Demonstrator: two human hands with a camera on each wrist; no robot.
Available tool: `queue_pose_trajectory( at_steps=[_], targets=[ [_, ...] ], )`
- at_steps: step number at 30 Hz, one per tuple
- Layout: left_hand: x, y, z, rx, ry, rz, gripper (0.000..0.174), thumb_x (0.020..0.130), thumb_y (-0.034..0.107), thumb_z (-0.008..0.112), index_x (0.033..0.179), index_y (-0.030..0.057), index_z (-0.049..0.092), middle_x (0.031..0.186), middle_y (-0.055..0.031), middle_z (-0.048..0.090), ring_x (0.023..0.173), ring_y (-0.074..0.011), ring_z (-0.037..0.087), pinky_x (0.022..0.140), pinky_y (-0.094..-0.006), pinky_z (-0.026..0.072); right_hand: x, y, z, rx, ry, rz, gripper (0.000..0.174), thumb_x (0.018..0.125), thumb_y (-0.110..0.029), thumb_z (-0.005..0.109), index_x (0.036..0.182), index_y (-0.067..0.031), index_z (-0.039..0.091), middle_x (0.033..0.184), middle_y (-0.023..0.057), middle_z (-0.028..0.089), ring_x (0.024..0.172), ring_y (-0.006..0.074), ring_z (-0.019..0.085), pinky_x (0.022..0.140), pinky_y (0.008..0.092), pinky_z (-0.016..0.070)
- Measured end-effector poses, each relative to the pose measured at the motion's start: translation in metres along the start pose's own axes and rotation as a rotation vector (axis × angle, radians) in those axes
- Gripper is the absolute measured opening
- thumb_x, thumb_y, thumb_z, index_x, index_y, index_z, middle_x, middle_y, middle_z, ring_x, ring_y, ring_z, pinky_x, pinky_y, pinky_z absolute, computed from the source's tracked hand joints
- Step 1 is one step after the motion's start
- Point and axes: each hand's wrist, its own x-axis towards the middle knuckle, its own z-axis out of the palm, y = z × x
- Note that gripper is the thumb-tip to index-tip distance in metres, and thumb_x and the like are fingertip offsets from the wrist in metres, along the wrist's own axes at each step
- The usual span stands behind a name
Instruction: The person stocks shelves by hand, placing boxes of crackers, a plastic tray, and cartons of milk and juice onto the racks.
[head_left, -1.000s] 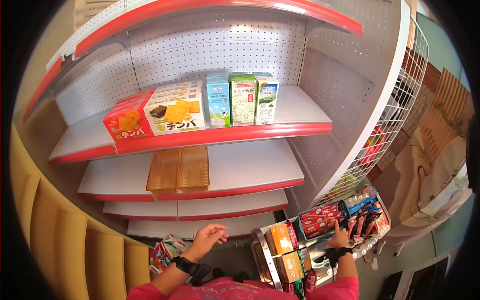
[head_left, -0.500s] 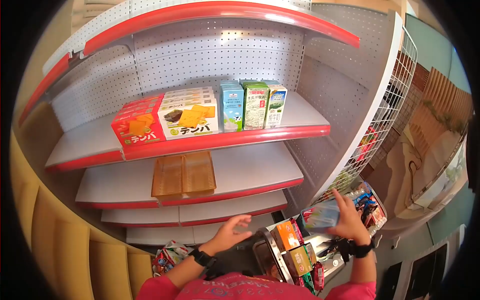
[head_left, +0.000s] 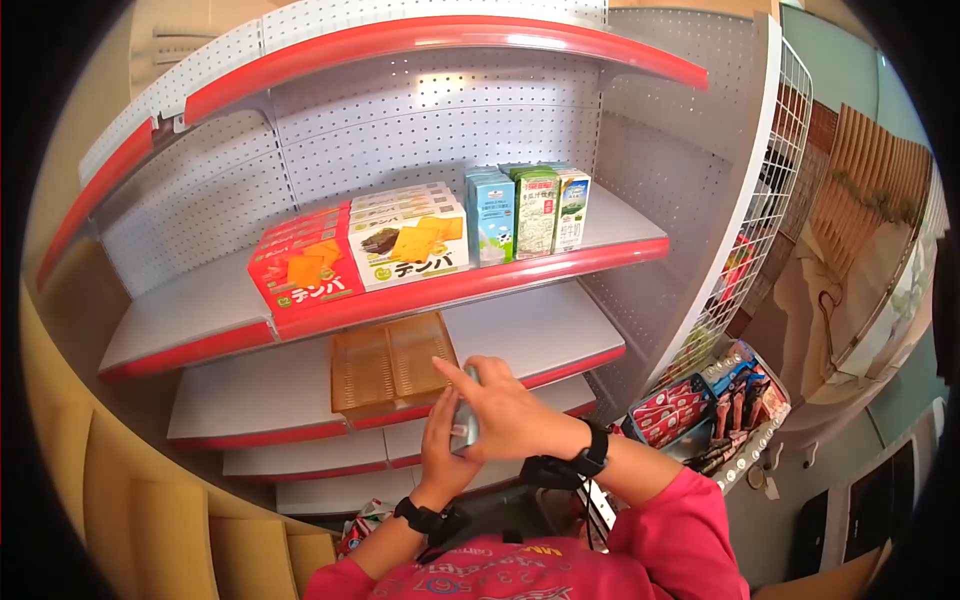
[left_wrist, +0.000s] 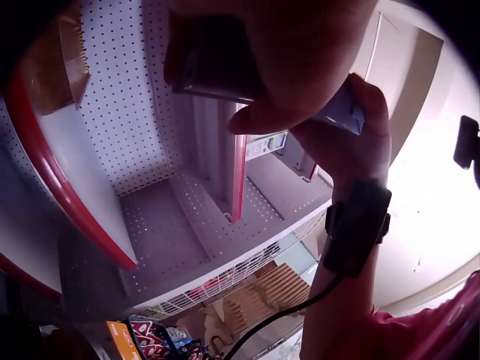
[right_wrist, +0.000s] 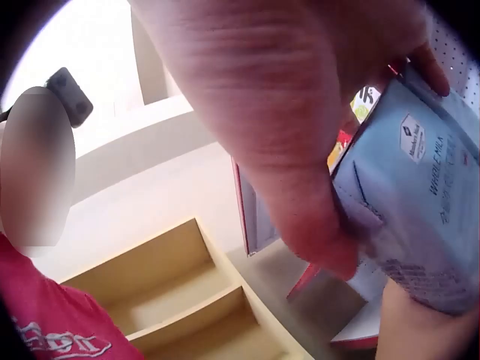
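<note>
In front of the shelf, both hands hold a light-blue milk carton [head_left: 465, 428] between them. Its side reads WHOLE MILK in the right wrist view, where the carton [right_wrist: 420, 187] fills the right part. My left hand [head_left: 445, 462] grips it from the left and below. From the right, my right hand [head_left: 515, 412] holds it, thumb [right_wrist: 322, 251] against its end in the right wrist view. Seen from the left wrist, the left hand [left_wrist: 300, 52] covers much of the carton. Similar blue cartons [head_left: 491, 218] stand on the upper shelf beside green and white drink cartons [head_left: 537, 215].
Red and white cracker boxes [head_left: 410, 250] stand left of the drinks. One shelf lower sits an amber divided tray [head_left: 362, 375], just behind the hands. At right, a cart carries a basket of red packets [head_left: 670, 412] beside a wire grid [head_left: 765, 220]. Wooden shelving [head_left: 170, 510] borders the left.
The right hand has lifted the blue milk carton from the cart at right and brought it leftward to the body's middle. The left hand has come up to hold it too. The head view has shifted.
</note>
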Motion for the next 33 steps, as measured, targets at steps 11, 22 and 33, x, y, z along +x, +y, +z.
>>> queue_pose_trajectory(
  at_steps=[11, 22, 33],
  targets=[
    [-0.006, -0.029, -0.013, -0.638, 0.091, -0.313, 0.052, 0.064, 0.007, 0.074, 0.11, -0.0001, 0.05, 0.104, -0.0086, 0.057, 0.097, -0.0173, 0.056, 0.083, -0.0329, 0.0446, 0.044, 0.037, 0.002, 0.591, -0.137, -0.08, 0.093, 0.073, -0.024, 0.073, 0.142, -0.0081, 0.013, 0.131, 0.0155, 0.043, 0.096, 0.0156, 0.052, 0.081, 0.0296, 0.0453],
    [0.062, -0.033, -0.027, -1.317, -0.296, -0.615, 0.062, 0.067, -0.003, 0.057, 0.126, 0.0012, 0.038, 0.117, -0.0124, 0.052, 0.106, -0.0277, 0.054, 0.087, -0.0423, 0.0463, 0.033, 0.074, 0.033, 1.153, 0.21, 0.189, 0.035, 0.09, -0.019, 0.054, 0.119, 0.0004, 0.048, 0.1, 0.0041, 0.059, 0.088, 0.0078, 0.055, 0.076, 0.0244, 0.0468],
    [0.072, -0.047, 0.004, -1.22, -0.358, -0.653, 0.063, 0.082, 0.044, 0.06, 0.125, 0.0033, 0.037, 0.114, -0.0086, 0.052, 0.1, -0.0188, 0.055, 0.074, -0.0365, 0.0517, 0.04, 0.081, 0.029, 1.365, 0.391, 0.273, 0.032, 0.093, -0.02, 0.049, 0.119, -0.0013, 0.048, 0.1, 0.0018, 0.058, 0.087, 0.0067, 0.054, 0.077, 0.0228, 0.0454]
  ],
)
